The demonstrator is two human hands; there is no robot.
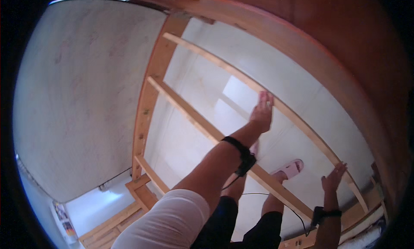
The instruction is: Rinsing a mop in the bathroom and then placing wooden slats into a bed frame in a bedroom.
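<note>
Slats of pale wood cross a wooden frame (160,61), running from its left edge toward its right edge, and both hands are on the farthest one. That far slat (224,67) has its left end on the frame's left edge, near the far left corner, and its right end down by the right edge. The left hand (261,114) reaches to about the middle of this slat, its fingers stretched out close together with the tips on the wood; I cannot tell whether they are clamped round it. The right hand (332,180) touches the same slat nearer its right end, thumb apart from the fingers, which lie at the wood; whether they grip it, I cannot tell either. A middle slat (185,110) passes beneath the left forearm, also starting from the left edge, and a near slat (150,173) runs from that edge until the white sleeve (168,214) hides it. Each wrist wears a black band, one on the left (236,145) and one on the right (327,213). Inside the frame shows the pale, shiny floor (202,46), where a pink slipper (293,168) rests between the far and middle slats. A reddish-brown board (345,25) rises beyond the far edge.
</note>
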